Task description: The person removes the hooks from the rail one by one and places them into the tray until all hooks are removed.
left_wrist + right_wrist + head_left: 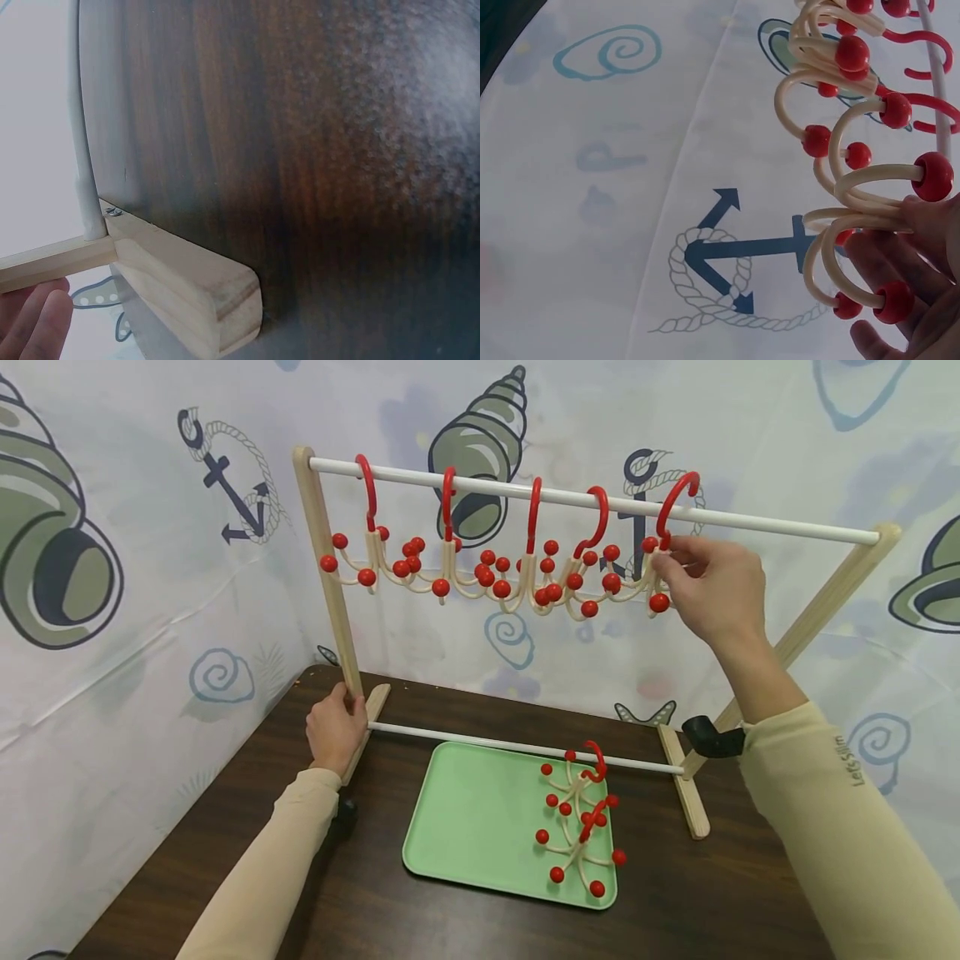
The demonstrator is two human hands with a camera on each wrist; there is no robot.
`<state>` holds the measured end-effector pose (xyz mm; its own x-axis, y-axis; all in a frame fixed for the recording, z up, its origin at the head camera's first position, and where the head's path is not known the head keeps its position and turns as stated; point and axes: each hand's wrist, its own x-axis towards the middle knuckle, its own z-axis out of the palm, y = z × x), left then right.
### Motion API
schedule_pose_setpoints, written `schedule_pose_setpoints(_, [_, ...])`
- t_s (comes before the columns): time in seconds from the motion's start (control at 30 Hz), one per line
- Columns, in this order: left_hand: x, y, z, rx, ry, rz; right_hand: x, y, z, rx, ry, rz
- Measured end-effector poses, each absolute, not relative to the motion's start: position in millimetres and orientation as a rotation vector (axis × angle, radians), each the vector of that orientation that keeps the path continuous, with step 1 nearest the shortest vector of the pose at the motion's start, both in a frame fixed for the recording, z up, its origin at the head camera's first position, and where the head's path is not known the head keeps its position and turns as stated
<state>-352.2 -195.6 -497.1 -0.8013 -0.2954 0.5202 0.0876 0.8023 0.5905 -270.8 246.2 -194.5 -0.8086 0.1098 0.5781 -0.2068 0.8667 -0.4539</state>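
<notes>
My right hand (716, 581) pinches the pale neck of a hanger with a red hook (678, 493) and curved arms tipped with red balls. That hook overlaps the rack's white top rail (787, 525) in the head view, near its right part. In the right wrist view, thumb and fingers close on the base of the hanger's cream arms (862, 217). Low on the rack's left wooden post (327, 568), my left hand (335, 731) grips the wood just above the foot. The left wrist view shows its fingertips (45, 330) against the post, beside the wooden foot (187, 277).
Several similar hangers (448, 518) hang from the rail to the left of my right hand. Below, a green tray (472, 818) carries two more hangers (581, 852) at its right side. A white lower bar (510, 745) runs behind the tray, above the dark wooden table (360, 877).
</notes>
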Motion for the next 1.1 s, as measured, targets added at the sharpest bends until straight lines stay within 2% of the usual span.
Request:
schedule_pose_setpoints(0.4, [-351.9,-195.9,-498.3,0.151,-2.363,-0.824,-252.7,270.2,-186.8,0.016,-2.312,0.725])
schedule_pose_setpoints(0.67, [-351.4,-194.9,-497.7,0.107,-2.332,-0.816,-224.0,284.9,-206.3,-0.020,-2.355,0.833])
schedule_pose_setpoints(0.9, [-352.4,-195.1,-497.0,0.108,-2.332,-0.813,-202.4,281.5,-237.5,0.185,-2.506,0.885])
schedule_pose_setpoints(1.1, [-351.9,-196.3,-496.9,0.120,-2.338,-0.814,-201.1,258.1,-271.5,0.410,-2.705,0.876])
